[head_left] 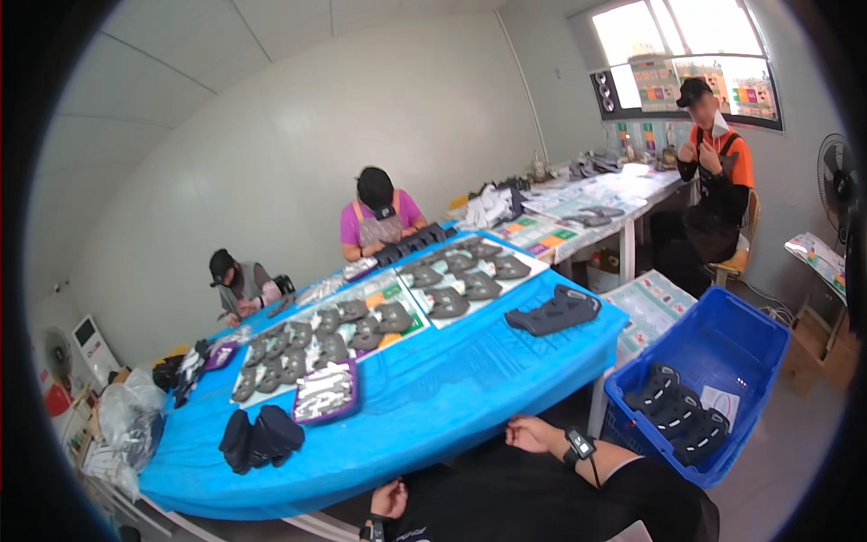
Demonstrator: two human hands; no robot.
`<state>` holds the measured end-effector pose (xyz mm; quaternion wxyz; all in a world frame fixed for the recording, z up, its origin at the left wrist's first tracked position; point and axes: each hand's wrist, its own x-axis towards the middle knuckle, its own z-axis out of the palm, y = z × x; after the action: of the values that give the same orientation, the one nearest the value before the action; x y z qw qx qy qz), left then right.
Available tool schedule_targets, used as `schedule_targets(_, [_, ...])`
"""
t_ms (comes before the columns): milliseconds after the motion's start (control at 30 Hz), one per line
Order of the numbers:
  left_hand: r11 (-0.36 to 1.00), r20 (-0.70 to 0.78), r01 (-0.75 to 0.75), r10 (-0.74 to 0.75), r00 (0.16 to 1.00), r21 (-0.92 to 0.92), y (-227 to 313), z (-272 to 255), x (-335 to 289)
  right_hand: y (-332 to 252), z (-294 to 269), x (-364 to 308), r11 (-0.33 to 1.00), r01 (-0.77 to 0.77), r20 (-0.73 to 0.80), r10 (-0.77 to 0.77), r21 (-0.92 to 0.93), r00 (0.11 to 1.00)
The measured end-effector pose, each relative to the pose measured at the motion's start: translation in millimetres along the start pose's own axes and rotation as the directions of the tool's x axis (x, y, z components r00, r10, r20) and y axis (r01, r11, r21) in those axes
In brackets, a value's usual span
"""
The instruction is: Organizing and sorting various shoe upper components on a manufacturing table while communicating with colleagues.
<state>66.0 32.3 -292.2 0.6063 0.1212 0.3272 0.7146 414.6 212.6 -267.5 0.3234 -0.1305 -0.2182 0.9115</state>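
My left hand point(389, 499), fingers curled in, rests low beside the near edge of the blue-covered table point(452, 406). Just under that edge further right lies my right hand point(531, 434), its fingers also curled in. I see nothing held in either hand. Dark grey molded pads point(456, 271) sit in rows on printed boards across the table. Nearer me stand a purple-rimmed tray point(327, 391) of white strips and a small group of black pads point(260, 437). A larger black pad piece point(554, 311) lies by the right end.
At my right stands a blue crate point(623, 406) holding dark pads with white patches. Two people point(375, 212) work along the far side; another person point(718, 172) sits by a second table point(623, 194). Plastic bags point(126, 420) are piled at the left, and a fan point(835, 185) stands far right.
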Motion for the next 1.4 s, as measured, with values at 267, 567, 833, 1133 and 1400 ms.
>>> schedule_targets(267, [0.902, 0.043, -0.124, 0.117, 0.992, 0.414, 1.4, -46.9, 17.5, 0.4, -5.3, 3.1, 0.996, -0.013, 0.032, 0.01, 0.087, 0.999])
schedule_targets(567, [0.811, 0.196, -0.206, 0.115, 0.974, 0.547, 4.1, -42.4, 18.8, -5.2, 6.7, 0.4, 0.998, 0.002, 0.05, -0.005, 0.063, 0.999])
schedule_targets(833, [0.971, -0.151, -0.006, 0.044, 0.988, 0.239, 4.5, -8.9, -0.5, -1.7, 0.3, -1.6, 0.999, -0.004, 0.082, 0.0, 0.053, 0.997])
schedule_targets(1133, [0.999, 0.006, -0.05, 0.05, 0.999, -0.018, -1.3, -11.9, -5.5, 1.6, -0.1, -4.6, 0.999, -0.012, 0.151, 0.005, 0.045, 0.989])
schedule_targets(1400, [0.998, 0.036, -0.069, 0.069, 0.997, 0.004, 4.0, 12.6, -11.6, -5.3, -2.6, 0.8, 0.999, -0.006, 0.175, -0.002, 0.044, 0.985])
